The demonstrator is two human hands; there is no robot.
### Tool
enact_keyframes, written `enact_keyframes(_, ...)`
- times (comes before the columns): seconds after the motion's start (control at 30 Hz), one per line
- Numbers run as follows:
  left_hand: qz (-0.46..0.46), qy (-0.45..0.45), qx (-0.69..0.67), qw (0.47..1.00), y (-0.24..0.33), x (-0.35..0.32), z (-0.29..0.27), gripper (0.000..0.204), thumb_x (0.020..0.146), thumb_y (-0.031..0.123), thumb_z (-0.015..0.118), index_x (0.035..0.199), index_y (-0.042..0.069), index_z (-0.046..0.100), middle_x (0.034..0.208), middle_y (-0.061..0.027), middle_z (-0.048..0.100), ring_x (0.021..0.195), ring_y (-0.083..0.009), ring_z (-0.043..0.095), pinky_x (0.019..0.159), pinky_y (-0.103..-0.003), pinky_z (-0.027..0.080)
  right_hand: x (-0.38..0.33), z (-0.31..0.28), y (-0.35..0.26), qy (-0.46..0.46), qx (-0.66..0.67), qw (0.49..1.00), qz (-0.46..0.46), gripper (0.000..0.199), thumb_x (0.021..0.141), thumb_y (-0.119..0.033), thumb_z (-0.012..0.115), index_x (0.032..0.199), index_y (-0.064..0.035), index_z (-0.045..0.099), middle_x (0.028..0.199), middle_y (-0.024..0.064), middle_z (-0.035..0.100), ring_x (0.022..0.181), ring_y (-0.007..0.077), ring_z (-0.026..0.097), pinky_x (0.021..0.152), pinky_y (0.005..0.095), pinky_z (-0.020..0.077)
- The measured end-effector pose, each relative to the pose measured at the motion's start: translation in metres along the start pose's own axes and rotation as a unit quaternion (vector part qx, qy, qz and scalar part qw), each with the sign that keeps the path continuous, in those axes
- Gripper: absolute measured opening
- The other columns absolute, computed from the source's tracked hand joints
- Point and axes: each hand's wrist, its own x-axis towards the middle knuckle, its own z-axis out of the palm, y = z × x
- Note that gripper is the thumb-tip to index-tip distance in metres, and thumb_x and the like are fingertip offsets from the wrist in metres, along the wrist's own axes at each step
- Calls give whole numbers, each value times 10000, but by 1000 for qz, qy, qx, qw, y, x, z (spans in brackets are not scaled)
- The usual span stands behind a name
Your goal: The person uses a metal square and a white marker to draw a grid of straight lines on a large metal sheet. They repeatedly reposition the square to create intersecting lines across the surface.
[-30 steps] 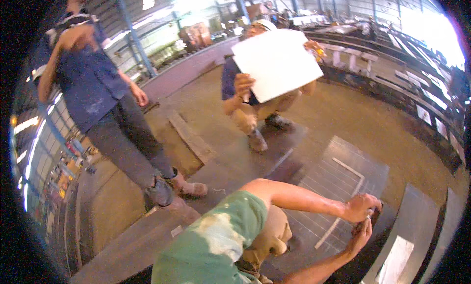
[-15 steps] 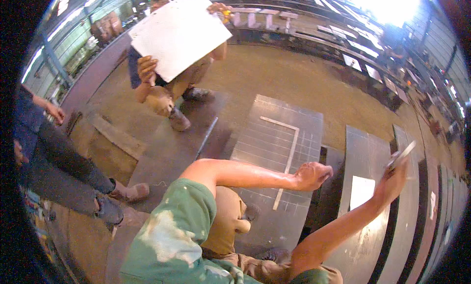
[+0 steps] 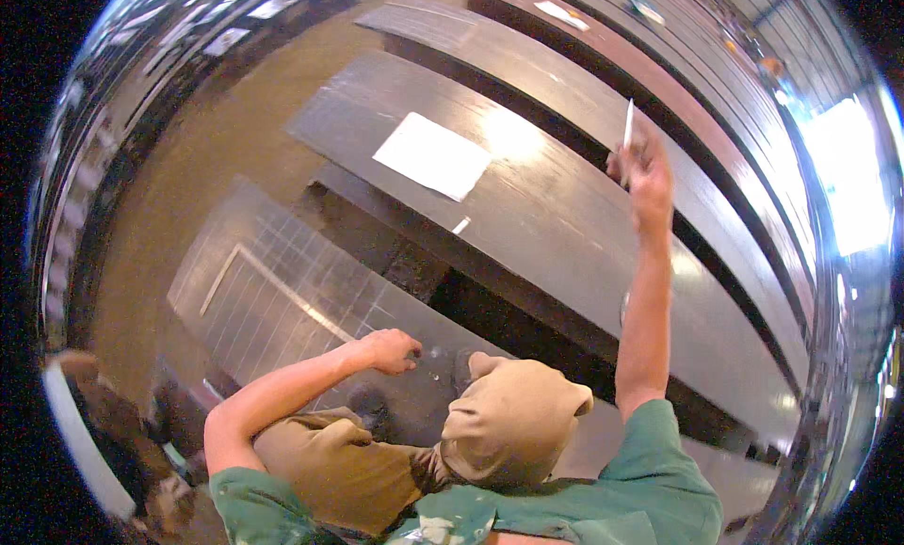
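The view has swung since the earlier pictures: the person holding up the big white sheet and the person standing in blue have slid out of sight, and long dark metal plates now fill most of the picture. The right hand (image 3: 648, 173) has gone up higher and farther out than before, with the arm stretched straight. Its grip is closed on a thin white stick (image 3: 628, 123), like a piece of chalk, which points up out of the fingers. The stick is up over the long dark plate (image 3: 584, 234), near its far edge. The left hand (image 3: 391, 347) has come down low, close to the knees. It rests on the grey plate with a grid of lines (image 3: 273, 296). The fingers are curled in, but I cannot tell if they hold anything. A white line shaped like a corner (image 3: 247, 274) is drawn on that grid plate, well away from the left hand. A white sheet of paper (image 3: 431, 155) lies flat on the long dark plate, and a small white bit (image 3: 460, 225) lies just beside it. A tan cloth hood (image 3: 513, 418) covers the head at the bottom, above a green shirt (image 3: 650, 488). More long plates lie side by side at the top right, where bright light shines in.
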Motion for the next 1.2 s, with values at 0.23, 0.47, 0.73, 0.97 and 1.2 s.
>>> enact_keyframes(0.23,11,52,-62,997,-6,7,-4,355,878,284,654,1175,90,675,1041,-183,710,1044,-385,647,916,-480,516,-292,-101,255,99,-146,910,375,655,893,37,616,1500,-127,429,832,98,655,671,185,669,604,325,562)
enact_keyframes(0.47,5,25,-53,998,-31,16,8,336,873,255,654,1155,75,687,996,-181,718,983,-381,668,887,-466,528,-353,-199,350,125,-577,776,220,653,865,-48,668,1474,-126,446,1079,204,653,838,316,693,785,424,544)
enact_keyframes(0.73,-43,44,-32,998,-25,23,-23,324,878,255,668,1148,77,693,1027,-188,715,998,-377,672,879,-470,532,-339,-218,377,160,-392,835,352,594,865,-67,683,1430,-116,506,946,155,674,836,315,663,801,429,526)
enact_keyframes(0.97,-31,26,-8,999,-36,47,-10,333,894,301,651,1164,111,689,1086,-186,708,1027,-387,662,892,-480,529,-335,-264,375,26,-525,745,411,736,864,-166,657,1530,-192,346,1111,261,644,1021,461,613,878,535,488)
enact_keyframes(1.2,-7,10,52,999,-51,63,-1,382,930,359,587,1217,122,670,1101,-187,708,1047,-403,657,927,-507,517,-340,-274,370,-13,-565,740,366,819,796,-69,656,1540,-109,317,967,255,644,940,426,631,841,525,502)
